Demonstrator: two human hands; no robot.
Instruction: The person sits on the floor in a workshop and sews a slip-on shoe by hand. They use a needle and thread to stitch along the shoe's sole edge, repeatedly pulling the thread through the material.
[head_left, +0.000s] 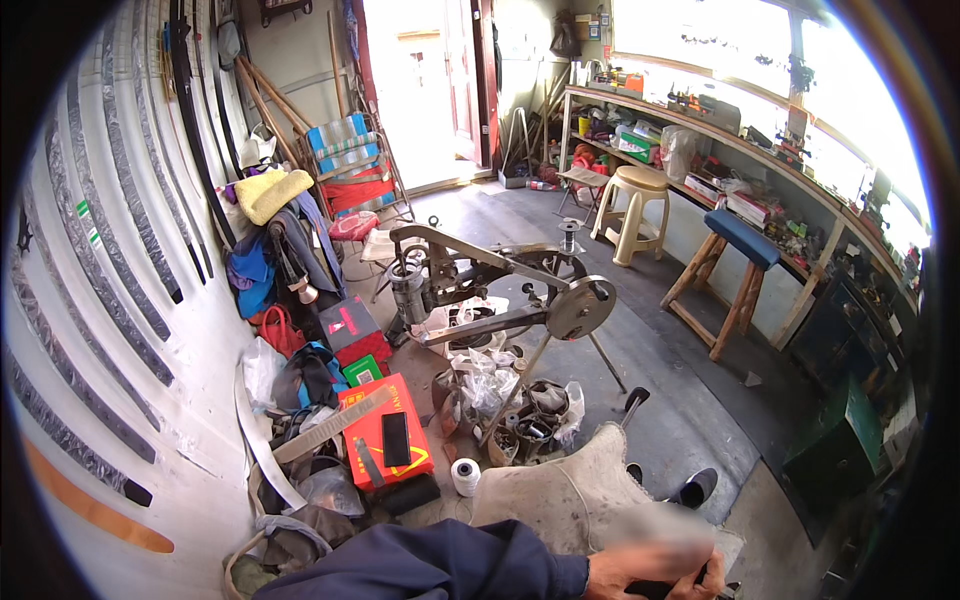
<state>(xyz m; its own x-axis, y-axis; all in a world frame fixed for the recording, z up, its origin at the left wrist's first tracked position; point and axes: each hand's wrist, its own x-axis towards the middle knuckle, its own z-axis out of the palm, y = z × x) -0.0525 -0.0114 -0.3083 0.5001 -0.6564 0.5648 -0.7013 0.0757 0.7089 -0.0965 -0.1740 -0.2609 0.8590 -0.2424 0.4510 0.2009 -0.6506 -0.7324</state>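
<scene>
Stained beige cloth [540, 490] spread in the foreground, bare left hand [608, 575] and right hand [711, 578] together at its lower right
Fingers curled by a mostly hidden dark object [650, 590] between them; grip, work done and work left cannot be told

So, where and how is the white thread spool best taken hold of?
Probably around the upper body of the white thread spool, coming from above: it stands upright, round top up, while the red box and beige cloth flank it.
</scene>
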